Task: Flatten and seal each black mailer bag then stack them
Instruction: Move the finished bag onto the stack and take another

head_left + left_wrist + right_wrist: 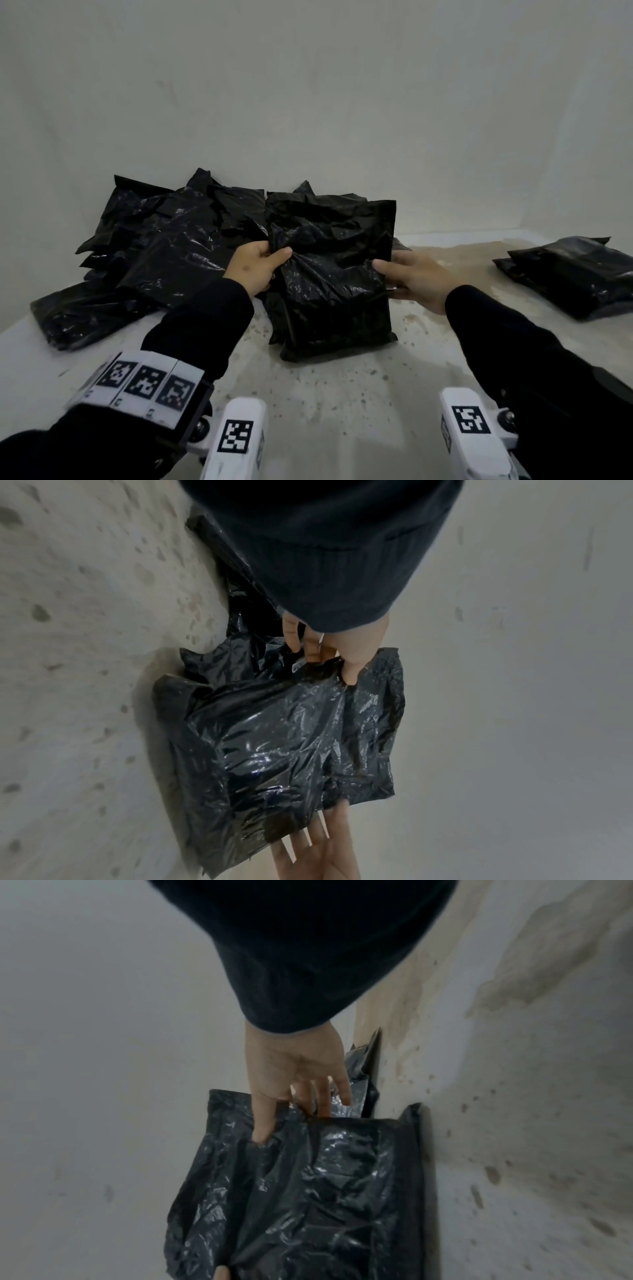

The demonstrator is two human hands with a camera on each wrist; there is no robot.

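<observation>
One crumpled black mailer bag (330,274) stands upright at the middle of the table, its bottom edge on the surface. My left hand (274,255) pinches its left edge, thumb on the front. My right hand (394,274) holds the right edge, thumb in front and fingers behind. In the left wrist view the left hand (329,656) grips the bag (291,737) near its top corner. The right wrist view shows the right hand (294,1096) with its thumb pressed into the bag (308,1191).
A loose pile of several black mailer bags (164,240) lies behind and to the left, against the wall. A small stack of flat bags (575,274) sits at the right. The stained white table (342,394) shows bare in front of me.
</observation>
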